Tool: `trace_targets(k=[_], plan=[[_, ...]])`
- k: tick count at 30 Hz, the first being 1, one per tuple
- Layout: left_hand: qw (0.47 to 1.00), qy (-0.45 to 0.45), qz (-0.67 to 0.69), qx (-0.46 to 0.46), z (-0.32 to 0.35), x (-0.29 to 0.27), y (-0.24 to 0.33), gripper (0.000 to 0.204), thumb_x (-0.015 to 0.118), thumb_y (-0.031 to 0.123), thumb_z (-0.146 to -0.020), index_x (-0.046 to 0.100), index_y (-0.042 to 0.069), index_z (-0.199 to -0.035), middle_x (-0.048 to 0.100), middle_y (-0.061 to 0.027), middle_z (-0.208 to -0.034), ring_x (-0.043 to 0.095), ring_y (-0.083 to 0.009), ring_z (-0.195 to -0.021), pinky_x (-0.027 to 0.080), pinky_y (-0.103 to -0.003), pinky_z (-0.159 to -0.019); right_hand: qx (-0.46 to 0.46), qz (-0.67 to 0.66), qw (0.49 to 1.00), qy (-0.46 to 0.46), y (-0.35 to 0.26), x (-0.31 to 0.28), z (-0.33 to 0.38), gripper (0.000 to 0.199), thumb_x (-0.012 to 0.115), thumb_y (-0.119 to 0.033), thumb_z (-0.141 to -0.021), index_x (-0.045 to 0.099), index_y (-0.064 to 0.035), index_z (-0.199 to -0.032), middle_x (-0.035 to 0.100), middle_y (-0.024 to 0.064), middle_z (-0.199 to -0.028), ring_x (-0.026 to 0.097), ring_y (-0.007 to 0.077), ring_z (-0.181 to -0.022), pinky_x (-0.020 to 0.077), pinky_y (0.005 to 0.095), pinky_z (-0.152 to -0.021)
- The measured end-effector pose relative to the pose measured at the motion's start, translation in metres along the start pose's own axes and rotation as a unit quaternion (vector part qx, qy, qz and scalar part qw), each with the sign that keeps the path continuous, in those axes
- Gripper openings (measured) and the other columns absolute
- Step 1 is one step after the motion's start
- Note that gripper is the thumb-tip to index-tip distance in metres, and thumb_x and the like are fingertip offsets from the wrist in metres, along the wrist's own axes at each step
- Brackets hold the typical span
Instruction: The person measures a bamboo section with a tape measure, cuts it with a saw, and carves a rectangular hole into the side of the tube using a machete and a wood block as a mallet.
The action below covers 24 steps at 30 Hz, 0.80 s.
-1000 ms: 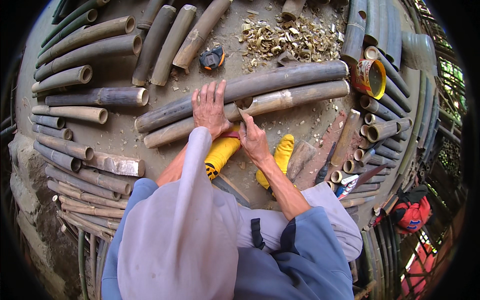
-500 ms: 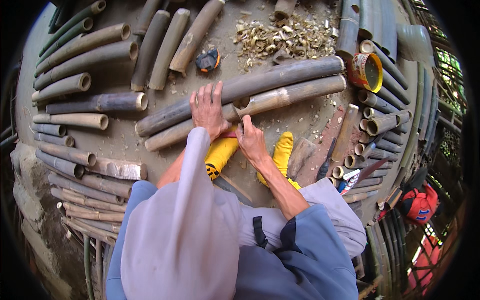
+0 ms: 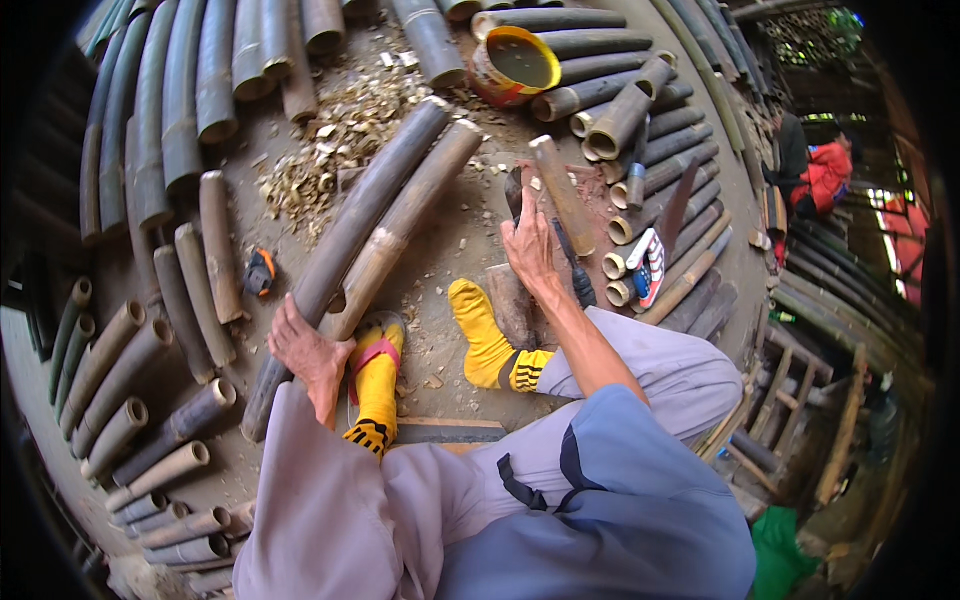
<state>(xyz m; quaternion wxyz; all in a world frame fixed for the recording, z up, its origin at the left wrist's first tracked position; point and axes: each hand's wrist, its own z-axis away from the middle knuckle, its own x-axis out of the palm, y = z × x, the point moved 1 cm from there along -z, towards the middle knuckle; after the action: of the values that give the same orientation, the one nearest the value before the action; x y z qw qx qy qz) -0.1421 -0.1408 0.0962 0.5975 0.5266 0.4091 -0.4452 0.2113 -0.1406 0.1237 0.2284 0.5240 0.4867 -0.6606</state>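
Note:
Two long bamboo poles lie side by side in front of me. My left hand [image 3: 308,350] is laid over the dark bamboo pole [image 3: 360,215], its fingers bent across it. Beside it, the paler bamboo pole [image 3: 410,205] has a notch cut in it close to my hand. My right hand [image 3: 530,245] is reached forward over the ground, index finger extended and other fingers curled. A small dark thing [image 3: 514,195] shows at its fingertips; I cannot tell what it is. My feet, in yellow socks [image 3: 480,335], are near the poles.
Wood shavings [image 3: 345,130] are heaped ahead. A bucket of dark liquid [image 3: 520,60] stands beyond. Many bamboo tubes [image 3: 640,110] lie at right and left. A tape measure [image 3: 260,272] is at left; a dark-handled tool [image 3: 577,265] and a white-red-blue glove [image 3: 650,268] at right.
My right hand has left the notch in the paler pole and moved forward and right. My left hand has stayed on the poles. The view has turned to the right.

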Motion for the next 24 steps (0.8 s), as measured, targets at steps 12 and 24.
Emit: trace_targets(k=[12, 24], plan=[[1.000, -0.005, -0.011, 0.010, 0.001, 0.000, -0.003, 0.128, 0.087, 0.030, -0.035, 0.024, 0.011, -0.145, 0.038, -0.0119, -0.135, 0.033, -0.0314, -0.129, 0.021, -0.047, -0.110, 0.121, 0.113, 0.981, -0.103, 0.082, 0.021, 0.020, 0.066, 0.068, -0.020, -0.081, 0.036, -0.0053, -0.136, 0.055, 0.0244, -0.116, 0.054, 0.0417, -0.106, 0.0457, 0.0487, -0.088], [0.987, 0.069, 0.145, 0.032, -0.005, -0.014, -0.015, 0.084, 0.080, 0.023, -0.061, 0.043, 0.010, -0.134, 0.044, -0.0160, -0.129, 0.039, -0.0339, -0.123, 0.028, -0.048, -0.106, -0.210, -0.099, 0.972, 0.045, -0.080, 0.029, -0.003, 0.053, 0.060, 0.006, -0.069, 0.052, 0.0001, -0.122, 0.052, 0.0194, -0.112, 0.053, 0.0355, -0.102, 0.0452, 0.0412, -0.090]])
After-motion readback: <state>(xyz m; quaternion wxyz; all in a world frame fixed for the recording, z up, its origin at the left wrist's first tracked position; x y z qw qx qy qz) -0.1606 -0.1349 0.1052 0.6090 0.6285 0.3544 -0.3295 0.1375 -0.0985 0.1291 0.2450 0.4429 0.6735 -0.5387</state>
